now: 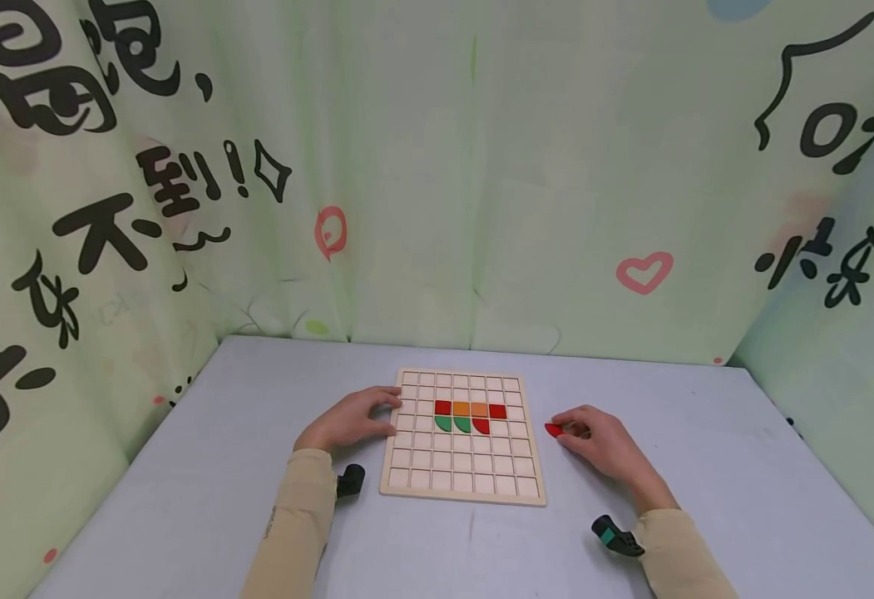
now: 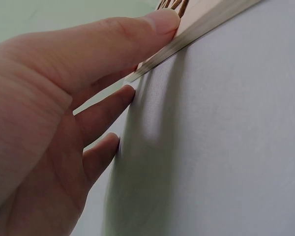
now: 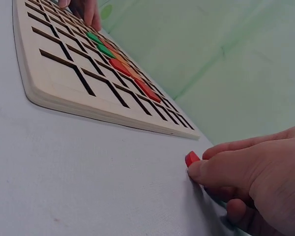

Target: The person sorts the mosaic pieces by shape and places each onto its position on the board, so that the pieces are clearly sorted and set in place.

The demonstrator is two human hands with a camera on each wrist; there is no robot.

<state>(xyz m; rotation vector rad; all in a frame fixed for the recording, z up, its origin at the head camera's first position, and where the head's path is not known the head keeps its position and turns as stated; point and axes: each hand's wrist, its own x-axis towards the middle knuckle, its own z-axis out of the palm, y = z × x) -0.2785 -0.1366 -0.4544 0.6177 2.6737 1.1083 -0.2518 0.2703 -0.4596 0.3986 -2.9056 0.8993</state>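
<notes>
A wooden grid board [image 1: 463, 501] lies flat on the table, with a row of red and orange squares [image 1: 470, 409] set in its cells. Just below that row sit two green quarter-circle pieces [image 1: 462, 424] and a red quarter-circle piece [image 1: 481, 426]. My left hand [image 1: 354, 418] rests at the board's left edge, thumb [image 2: 162, 22] on the rim and fingers loosely spread. To the right of the board, my right hand [image 1: 601, 441] pinches a small red piece [image 3: 191, 158] between thumb and fingers, low over the table. Its full shape is partly covered by the fingers.
The table [image 1: 474, 549] has a pale cloth-like surface. Behind it and at both sides hang light green curtains [image 1: 541, 183] with dark lettering. A black wrist device [image 1: 616, 537] sits by the right sleeve, another [image 1: 350, 481] by the left.
</notes>
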